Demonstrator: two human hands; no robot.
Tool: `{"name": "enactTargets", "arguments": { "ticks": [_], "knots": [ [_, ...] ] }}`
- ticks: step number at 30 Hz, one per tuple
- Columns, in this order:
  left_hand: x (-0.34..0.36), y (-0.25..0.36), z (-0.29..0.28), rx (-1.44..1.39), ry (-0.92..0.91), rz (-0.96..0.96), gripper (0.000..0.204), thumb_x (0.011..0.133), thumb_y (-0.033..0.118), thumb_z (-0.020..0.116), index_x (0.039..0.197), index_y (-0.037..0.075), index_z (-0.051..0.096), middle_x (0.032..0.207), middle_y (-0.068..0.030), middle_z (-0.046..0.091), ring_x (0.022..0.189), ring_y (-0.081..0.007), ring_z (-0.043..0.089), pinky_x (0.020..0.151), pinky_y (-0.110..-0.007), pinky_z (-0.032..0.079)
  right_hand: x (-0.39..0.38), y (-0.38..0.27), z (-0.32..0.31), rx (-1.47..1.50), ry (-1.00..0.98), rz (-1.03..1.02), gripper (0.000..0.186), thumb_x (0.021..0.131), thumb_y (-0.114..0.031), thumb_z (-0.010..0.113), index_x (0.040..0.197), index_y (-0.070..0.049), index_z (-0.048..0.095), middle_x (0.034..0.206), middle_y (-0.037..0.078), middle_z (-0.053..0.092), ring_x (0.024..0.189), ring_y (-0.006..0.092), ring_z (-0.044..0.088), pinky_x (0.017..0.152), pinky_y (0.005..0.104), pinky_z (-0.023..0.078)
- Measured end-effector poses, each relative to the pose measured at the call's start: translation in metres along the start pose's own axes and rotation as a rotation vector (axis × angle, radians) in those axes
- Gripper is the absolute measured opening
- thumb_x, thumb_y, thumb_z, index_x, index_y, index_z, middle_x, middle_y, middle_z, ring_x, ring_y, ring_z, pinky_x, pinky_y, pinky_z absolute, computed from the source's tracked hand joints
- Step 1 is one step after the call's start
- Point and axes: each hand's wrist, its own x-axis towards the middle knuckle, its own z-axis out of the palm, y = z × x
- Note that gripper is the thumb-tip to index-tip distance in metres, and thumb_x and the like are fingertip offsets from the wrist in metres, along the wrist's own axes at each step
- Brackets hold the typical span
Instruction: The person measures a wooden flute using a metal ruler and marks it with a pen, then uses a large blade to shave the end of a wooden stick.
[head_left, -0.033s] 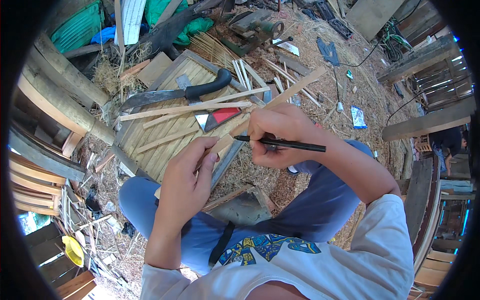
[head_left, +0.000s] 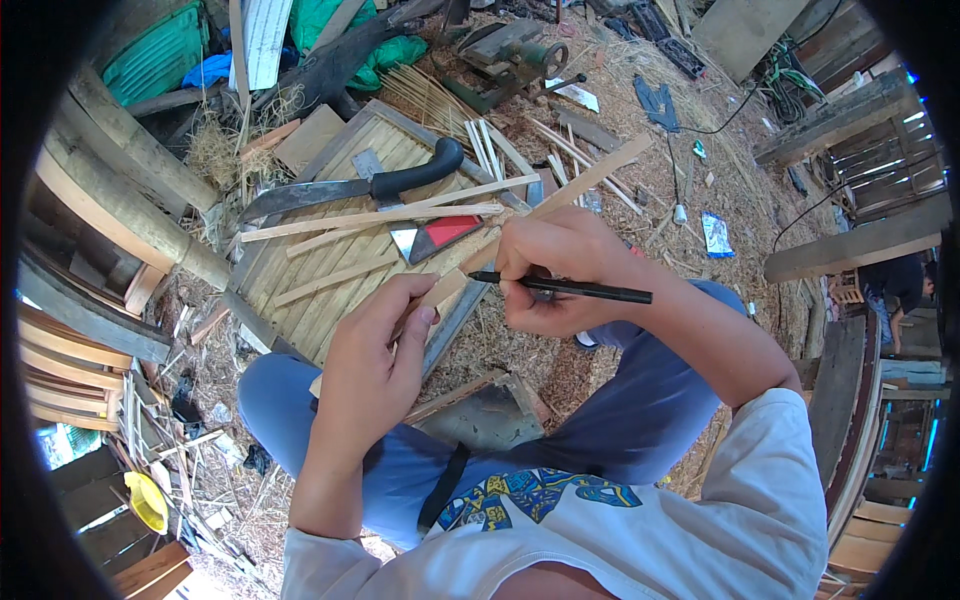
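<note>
My left hand (head_left: 375,360) grips a pale wooden strip (head_left: 446,285) between thumb and fingers. My right hand (head_left: 555,260) pinches a black marker (head_left: 600,293), its tip at the strip near my left fingertips. The strip slants up to the right, partly hidden behind my right hand. Beyond my hands lies a slatted wooden board (head_left: 335,315) in a grey frame, with loose strips (head_left: 350,218) on it. A machete (head_left: 310,192) with a black handle lies across the board, near a flat red and silver tool (head_left: 450,230).
A green metal machine (head_left: 510,65) stands behind the board among sticks and straw. Wooden beams (head_left: 840,240) and offcuts surround me; a yellow object (head_left: 147,500) is at lower left. A person (head_left: 895,295) in dark clothing is at far right. My bent legs frame a grey scrap (head_left: 480,415).
</note>
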Motion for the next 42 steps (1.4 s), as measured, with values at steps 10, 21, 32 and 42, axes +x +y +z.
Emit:
{"name": "enactTargets", "arguments": {
  "ticks": [10, 21, 32, 42],
  "knots": [
    [0.003, -0.007, 0.001, 0.039, -0.011, -0.05, 0.02, 0.106, 0.003, 0.06, 0.124, -0.002, 0.063, 0.098, -0.011, 0.072, 0.096, -0.018, 0.07, 0.091, -0.033, 0.053, 0.011, -0.006, -0.015, -0.171, -0.009, -0.086, 0.03, 0.089, -0.002, 0.079, 0.118, -0.008, 0.073, 0.096, 0.01, 0.071, 0.082, 0.028, 0.074, 0.069, 0.0347, 0.057],
    [0.007, -0.019, 0.008, 0.074, -0.071, -0.044, 0.02, 0.105, 0.0, 0.057, 0.123, -0.005, 0.061, 0.103, -0.0146, 0.074, 0.102, -0.0218, 0.072, 0.095, -0.036, 0.053, 0.009, 0.008, 0.006, -0.376, -0.13, -0.113, 0.035, 0.083, -0.019, 0.086, 0.116, -0.015, 0.075, 0.102, 0.004, 0.065, 0.092, 0.0259, 0.07, 0.074, 0.0418, 0.056],
    [0.024, -0.07, -0.013, 0.284, 0.26, -0.051, 0.036, 0.109, 0.026, 0.058, 0.129, -0.003, 0.06, 0.117, -0.0297, 0.07, 0.111, -0.0473, 0.068, 0.095, -0.051, 0.052, 0.018, 0.022, 0.015, -0.52, -0.132, -0.117, 0.021, 0.089, -0.017, 0.079, 0.109, -0.014, 0.074, 0.1, 0.006, 0.062, 0.099, 0.0288, 0.068, 0.083, 0.0437, 0.054],
    [0.033, -0.084, -0.084, 0.046, 0.811, 0.065, 0.026, 0.114, 0.015, 0.046, 0.122, 0.0, 0.066, 0.083, -0.002, 0.054, 0.076, -0.011, 0.048, 0.07, -0.029, 0.043, -0.006, 0.08, 0.059, -0.205, 0.018, 0.299, 0.017, 0.093, -0.011, 0.079, 0.109, -0.006, 0.074, 0.098, 0.014, 0.068, 0.089, 0.0367, 0.069, 0.078, 0.0459, 0.055]
  ]
}}
